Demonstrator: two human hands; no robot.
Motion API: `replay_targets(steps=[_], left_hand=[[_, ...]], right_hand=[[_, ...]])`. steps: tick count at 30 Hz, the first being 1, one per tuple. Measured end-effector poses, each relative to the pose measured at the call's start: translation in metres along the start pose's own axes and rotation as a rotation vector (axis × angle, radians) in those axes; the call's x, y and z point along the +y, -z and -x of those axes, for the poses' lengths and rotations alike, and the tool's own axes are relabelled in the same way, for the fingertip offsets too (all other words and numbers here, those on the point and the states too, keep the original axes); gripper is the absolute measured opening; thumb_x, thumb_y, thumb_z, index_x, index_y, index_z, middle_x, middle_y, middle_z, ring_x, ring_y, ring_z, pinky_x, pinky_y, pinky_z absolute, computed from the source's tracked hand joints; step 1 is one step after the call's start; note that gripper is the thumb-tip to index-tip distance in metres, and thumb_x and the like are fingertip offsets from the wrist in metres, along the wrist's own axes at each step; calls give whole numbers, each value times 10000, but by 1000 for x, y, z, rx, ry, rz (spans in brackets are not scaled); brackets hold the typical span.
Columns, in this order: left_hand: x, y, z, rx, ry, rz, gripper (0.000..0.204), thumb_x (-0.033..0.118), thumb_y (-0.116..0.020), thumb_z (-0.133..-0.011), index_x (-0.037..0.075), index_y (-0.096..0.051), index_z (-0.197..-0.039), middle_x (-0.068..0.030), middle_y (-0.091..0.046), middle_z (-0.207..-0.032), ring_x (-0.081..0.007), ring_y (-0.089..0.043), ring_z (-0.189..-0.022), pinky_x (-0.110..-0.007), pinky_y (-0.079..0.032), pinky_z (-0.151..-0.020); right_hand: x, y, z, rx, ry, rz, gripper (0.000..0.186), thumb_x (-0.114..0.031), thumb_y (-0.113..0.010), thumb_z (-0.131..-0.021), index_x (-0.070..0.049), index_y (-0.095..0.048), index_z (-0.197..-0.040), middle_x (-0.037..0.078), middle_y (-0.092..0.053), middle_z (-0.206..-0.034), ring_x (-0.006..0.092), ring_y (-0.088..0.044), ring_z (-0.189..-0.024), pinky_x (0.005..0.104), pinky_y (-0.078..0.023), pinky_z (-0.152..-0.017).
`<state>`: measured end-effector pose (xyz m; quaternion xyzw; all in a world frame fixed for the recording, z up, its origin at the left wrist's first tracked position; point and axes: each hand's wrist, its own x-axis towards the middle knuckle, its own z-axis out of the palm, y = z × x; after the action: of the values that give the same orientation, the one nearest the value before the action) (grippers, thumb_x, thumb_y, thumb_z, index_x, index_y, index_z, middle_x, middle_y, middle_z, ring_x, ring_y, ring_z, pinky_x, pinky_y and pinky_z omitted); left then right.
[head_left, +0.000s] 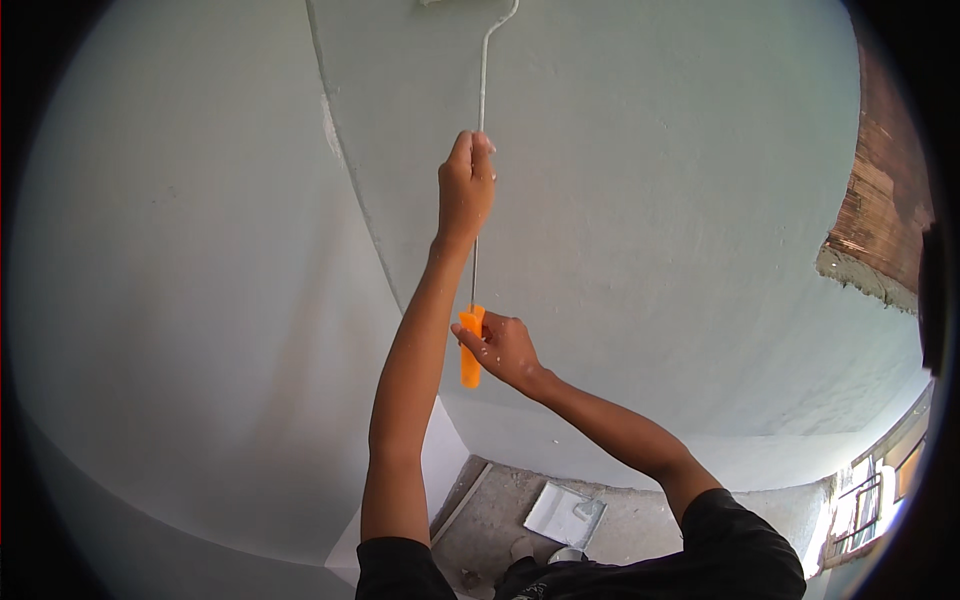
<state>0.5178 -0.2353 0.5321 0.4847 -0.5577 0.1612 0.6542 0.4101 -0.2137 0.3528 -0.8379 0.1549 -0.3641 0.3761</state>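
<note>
A long-handled paint roller is held upright against the grey-green wall, its thin metal rod running up to a bend near the top edge. Only a sliver of the roller head shows there; the rest is cut off. My left hand is closed around the rod, well above the grip. Lower down, my right hand wraps the orange handle from the right side. White paint specks dot both hands.
A wall corner line runs down left of the roller. Below, a white paint tray lies on the rough floor, with a white bucket near my body. A brown wooden panel is at the upper right, a barred window lower right.
</note>
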Motion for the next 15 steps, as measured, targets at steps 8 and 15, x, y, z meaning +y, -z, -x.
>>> replay_targets(steps=[8, 15], left_hand=[[-41, -9, 71, -31, 189, 149, 352, 295, -374, -1062, 43, -453, -828, 1, -404, -570, -69, -404, -496, -255, -347, -474], [-93, -11, 313, -114, 536, 218, 266, 204, -394, -1051, 33, -442, -853, -10, -433, -564, -87, -444, -496, -262, -375, -486]], right_hand=[[52, -43, 49, 67, -109, -91, 454, -458, -631, -899, -8, -663, -842, 133, -634, -626, 285, -636, -546, 371, -500, -544], [131, -106, 232, -263, -487, 52, 559, -579, -579, -885, -28, -673, -895, 158, -674, -719, 347, -679, -678, 428, -526, -619]])
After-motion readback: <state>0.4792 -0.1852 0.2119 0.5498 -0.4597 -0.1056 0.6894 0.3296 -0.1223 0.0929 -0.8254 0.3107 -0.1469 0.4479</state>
